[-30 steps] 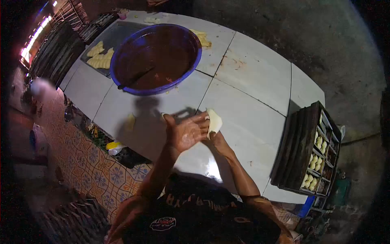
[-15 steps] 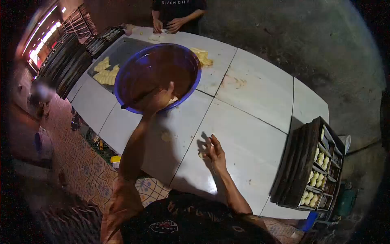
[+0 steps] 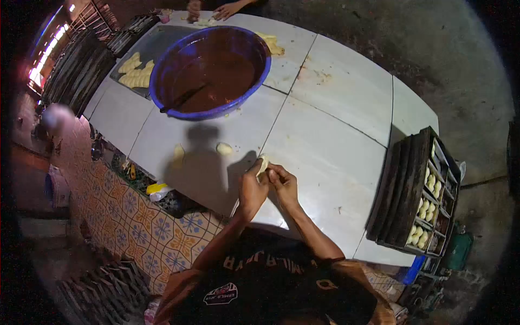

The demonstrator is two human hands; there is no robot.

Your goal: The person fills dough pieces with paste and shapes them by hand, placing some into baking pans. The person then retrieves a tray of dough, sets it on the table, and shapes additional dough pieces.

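Close in front of my body, my left hand (image 3: 253, 190) and my right hand (image 3: 284, 186) are together, fingers closed on a small pale piece of dough (image 3: 264, 163). Part of the dough is hidden by my fingers. A second dough piece (image 3: 223, 148) lies on the white tiled table to the left of my hands. Beyond it stands a large blue basin (image 3: 219, 112) with brown filling (image 3: 227, 78) inside, and a dark long-handled tool (image 3: 187, 97) leans in the filling.
At the right edge, stacked dark trays (image 3: 398, 189) hold shaped dough pieces (image 3: 428, 210) in compartments. A metal sheet with dough rolls (image 3: 138, 75) lies left of the basin, and more dough (image 3: 272, 44) sits behind it. Another person's hands (image 3: 227, 10) work at the far edge.
My left hand has come back from the basin to meet my right hand, and both now grip the dough. The view has shifted, with the basin sitting higher in it.
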